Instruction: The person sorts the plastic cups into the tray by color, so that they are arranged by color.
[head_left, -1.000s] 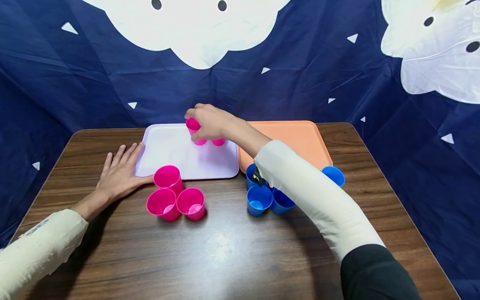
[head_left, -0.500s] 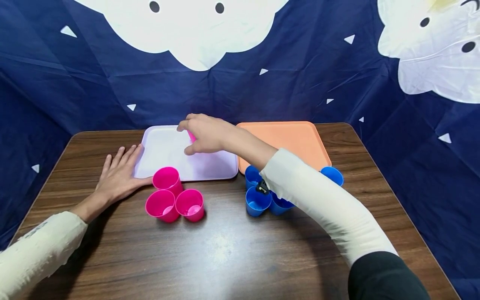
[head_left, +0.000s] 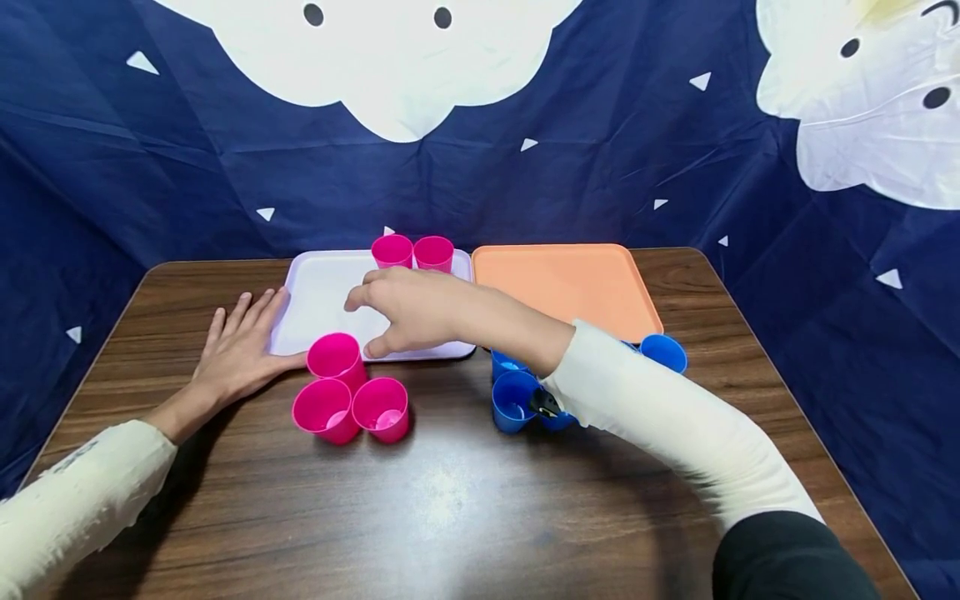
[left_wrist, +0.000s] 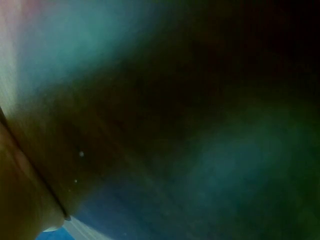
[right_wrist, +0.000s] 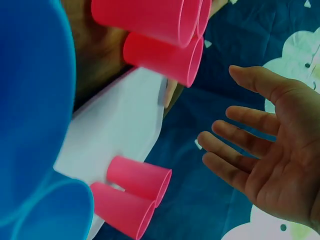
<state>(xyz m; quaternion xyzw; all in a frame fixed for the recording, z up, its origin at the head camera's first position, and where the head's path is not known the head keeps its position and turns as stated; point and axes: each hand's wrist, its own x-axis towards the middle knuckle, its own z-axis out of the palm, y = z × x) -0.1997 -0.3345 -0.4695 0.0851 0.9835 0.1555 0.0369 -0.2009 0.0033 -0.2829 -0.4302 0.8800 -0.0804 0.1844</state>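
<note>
My right hand (head_left: 416,308) hovers over the front part of the pale lavender tray (head_left: 318,287), fingers spread and holding nothing. In the right wrist view, the palm and extended fingers (right_wrist: 252,120) show plainly. Behind that hand, two pink cups (head_left: 392,250) stand side by side at the tray's back. Three more pink cups (head_left: 384,408) stand upright in a cluster on the table before the tray. Flat on the table at the tray's left edge lies my left hand (head_left: 238,346), its thumb reaching the rearmost cup of the cluster. The left wrist view is dark and blurred.
To the right of the lavender tray lies an orange tray (head_left: 562,283). Several blue cups (head_left: 514,400) stand in front of it, partly hidden under my right forearm. Another blue cup (head_left: 663,353) shows beyond the sleeve. A navy curtain (head_left: 465,192) hangs behind the table.
My right hand has let go of a pink cup on the lavender tray, beside another one. It has drawn back toward the front cluster. My left hand stays put.
</note>
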